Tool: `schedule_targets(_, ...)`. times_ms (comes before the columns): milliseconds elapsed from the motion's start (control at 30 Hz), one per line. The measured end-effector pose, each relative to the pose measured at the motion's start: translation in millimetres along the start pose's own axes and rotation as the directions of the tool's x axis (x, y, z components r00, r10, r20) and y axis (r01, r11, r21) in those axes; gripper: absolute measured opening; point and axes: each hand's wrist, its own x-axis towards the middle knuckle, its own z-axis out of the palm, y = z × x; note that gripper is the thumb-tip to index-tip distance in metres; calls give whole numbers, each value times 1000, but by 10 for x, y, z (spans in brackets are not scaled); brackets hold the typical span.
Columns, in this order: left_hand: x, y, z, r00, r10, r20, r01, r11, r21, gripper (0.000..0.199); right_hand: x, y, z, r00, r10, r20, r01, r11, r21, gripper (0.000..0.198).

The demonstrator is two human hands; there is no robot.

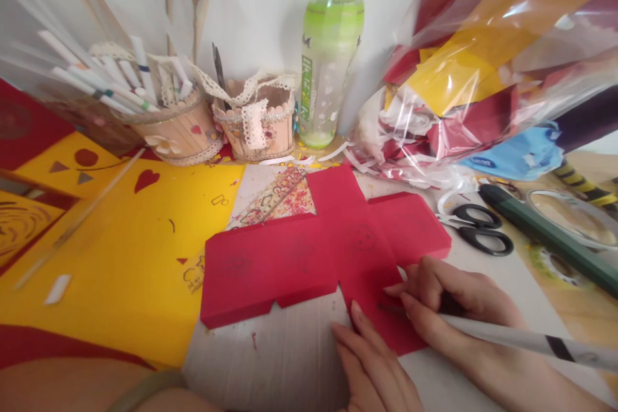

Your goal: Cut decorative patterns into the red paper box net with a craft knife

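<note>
Here the right hand [449,299] grips a white pen [521,338], fingers clenched round its barrel, tip down on the lower flap of a red paper cut-out [299,257] that lies flat on the desk [290,347]. The left hand [374,360] lies open — fingers stretched out, grasping nothing — fingertips pressing the paper's lower edge just beside the pen tip.

Judgement on doing the marking well: keep the left fingertips pinning the flap close to the tip so the sheet cannot slide; move the pen with light, even pressure, since faint round drawings already sit on the other panels and a matching weight would look consistent; keep the heel of the right hand off fresh ink.

Counts, as seen:
- red cut-out: one, cross-shaped, of several joined panels
- pen in hand: one
- scissors [476,228]: one pair, black handles, right of the paper, apart from it
- stick-built holders: two — the left holder [181,132] full of white pens, too many and too overlapped to count; the right holder [258,119] trimmed with lace
- bottle [331,45]: one, green liquid, behind the paper
- clear bag of coloured paper [483,77]: one, far right
- yellow sheet [120,244]: one, left of the cut-out, its edge under it
</note>
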Motion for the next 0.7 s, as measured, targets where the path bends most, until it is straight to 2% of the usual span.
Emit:
schedule_targets(300,1,57,-28,998,-54,43,57,995,-80,21,20,-43,2,998,59,-8,-59,998,13,29)
schedule_targets(700,38,28,-63,994,-85,68,91,992,-91,21,19,-38,4,999,38,5,-39,999,25,28)
